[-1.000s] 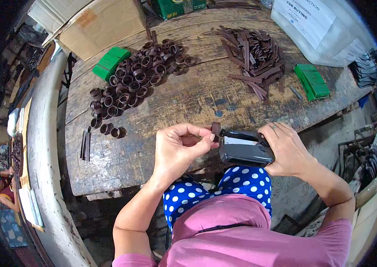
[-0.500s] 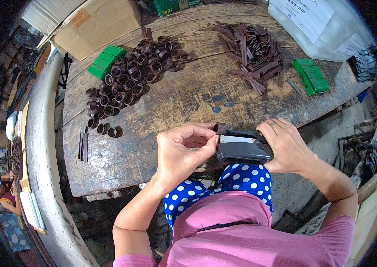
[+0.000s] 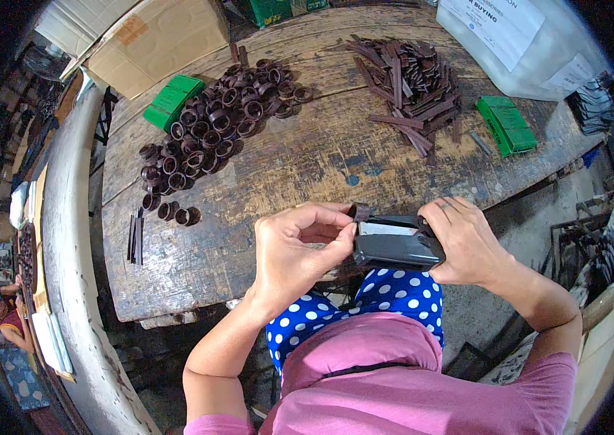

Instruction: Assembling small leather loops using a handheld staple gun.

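My right hand (image 3: 465,239) is closed around the back of a black stapler (image 3: 397,250), held above my lap at the table's near edge. Between the thumb and fingers of my left hand (image 3: 300,243) is a small dark brown leather loop (image 3: 358,211), pinched at the stapler's front end. The stapler's upper arm lies close over the loop; whether a staple has gone in cannot be made out. On the wooden table (image 3: 285,170), a heap of similar brown loops (image 3: 213,119) spreads at the left. A pile of flat brown strips (image 3: 416,83) lies at the right.
Green staple boxes stand at the left (image 3: 174,101) and right (image 3: 506,125). A few thin dark strips (image 3: 135,235) lie near the left edge. A cardboard box (image 3: 155,43) and a large translucent container (image 3: 524,43) stand at the back. Another person (image 3: 13,312) sits at far left.
Almost nothing differs. Both hands keep their hold, and the stapler and loop have dropped very slightly.
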Action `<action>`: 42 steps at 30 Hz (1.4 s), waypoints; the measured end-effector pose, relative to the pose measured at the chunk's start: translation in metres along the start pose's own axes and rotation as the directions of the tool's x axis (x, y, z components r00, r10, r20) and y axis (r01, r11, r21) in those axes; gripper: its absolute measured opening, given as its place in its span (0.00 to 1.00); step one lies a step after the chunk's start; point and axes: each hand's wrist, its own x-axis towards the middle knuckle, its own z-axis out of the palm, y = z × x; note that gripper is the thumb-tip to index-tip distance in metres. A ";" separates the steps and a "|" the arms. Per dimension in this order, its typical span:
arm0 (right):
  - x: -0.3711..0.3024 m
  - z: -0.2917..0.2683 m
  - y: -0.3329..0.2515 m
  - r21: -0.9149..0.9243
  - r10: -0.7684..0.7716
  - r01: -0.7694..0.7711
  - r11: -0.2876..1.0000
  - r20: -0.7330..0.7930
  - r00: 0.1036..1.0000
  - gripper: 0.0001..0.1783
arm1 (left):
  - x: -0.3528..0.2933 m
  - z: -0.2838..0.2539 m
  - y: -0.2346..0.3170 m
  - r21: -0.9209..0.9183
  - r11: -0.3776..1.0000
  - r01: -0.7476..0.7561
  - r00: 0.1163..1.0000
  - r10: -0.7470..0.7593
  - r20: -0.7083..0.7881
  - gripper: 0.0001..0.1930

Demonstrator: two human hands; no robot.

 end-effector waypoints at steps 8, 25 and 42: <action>-0.009 0.012 0.000 0.144 0.046 -0.034 0.989 -0.076 0.996 0.28 | -0.003 -0.016 0.006 -0.315 0.939 0.138 0.987 -0.158 -0.039 0.12; -0.008 0.057 -0.070 0.985 0.167 -0.039 0.165 0.012 0.986 0.11 | -0.039 0.084 -0.015 -0.872 0.427 0.240 0.967 -0.181 0.177 0.38; 0.002 0.050 -0.069 0.906 0.417 -0.338 -0.254 0.418 0.807 0.11 | 0.022 0.007 -0.021 -0.802 0.550 0.235 0.969 -0.070 0.236 0.28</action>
